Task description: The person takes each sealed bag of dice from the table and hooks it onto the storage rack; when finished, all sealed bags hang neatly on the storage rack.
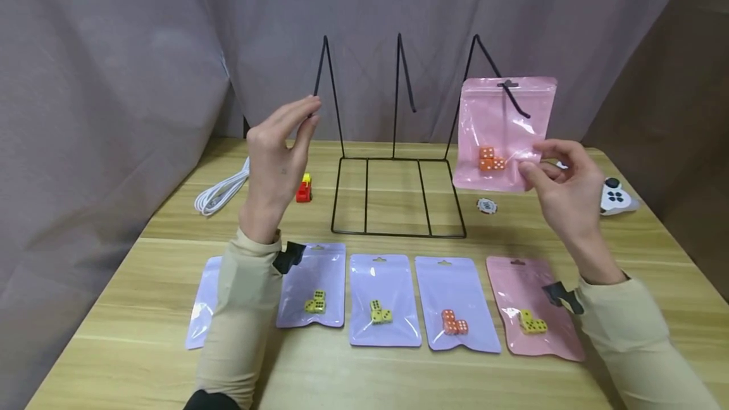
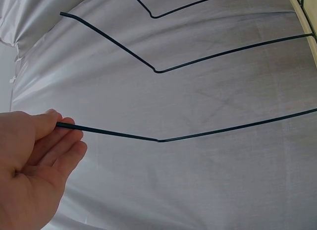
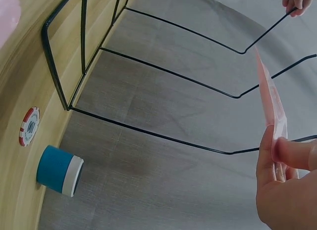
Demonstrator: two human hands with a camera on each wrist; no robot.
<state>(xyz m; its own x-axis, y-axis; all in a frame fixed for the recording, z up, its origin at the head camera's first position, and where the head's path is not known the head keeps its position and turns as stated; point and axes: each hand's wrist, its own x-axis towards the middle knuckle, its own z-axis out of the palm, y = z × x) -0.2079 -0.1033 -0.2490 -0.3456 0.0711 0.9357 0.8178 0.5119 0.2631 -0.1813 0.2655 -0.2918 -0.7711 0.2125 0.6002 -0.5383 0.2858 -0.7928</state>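
Note:
A black wire display rack (image 1: 367,233) stands on the table with three slanting hooks. My left hand (image 1: 281,150) pinches the tip of its left hook (image 2: 111,133) between thumb and fingers. On the right, my right hand (image 1: 569,179) pinches the lower right edge of a pink zip pouch (image 1: 478,112) holding several orange dice (image 1: 486,158). The right hook (image 1: 518,106) passes through the pouch's hang hole, and its tip shows in front of the pouch. The middle hook (image 2: 109,39) is bare. In the right wrist view the pink pouch (image 3: 270,101) appears nearly edge-on.
Toward the front lie lilac pouches (image 1: 384,277) with yellow or orange dice, and a pink pouch (image 1: 529,283) with yellow dice. Behind them are a white cable (image 1: 219,192), a red-and-yellow toy (image 1: 304,190), a poker chip (image 1: 486,206), a white game controller (image 1: 617,198) and a blue cylinder (image 3: 54,168).

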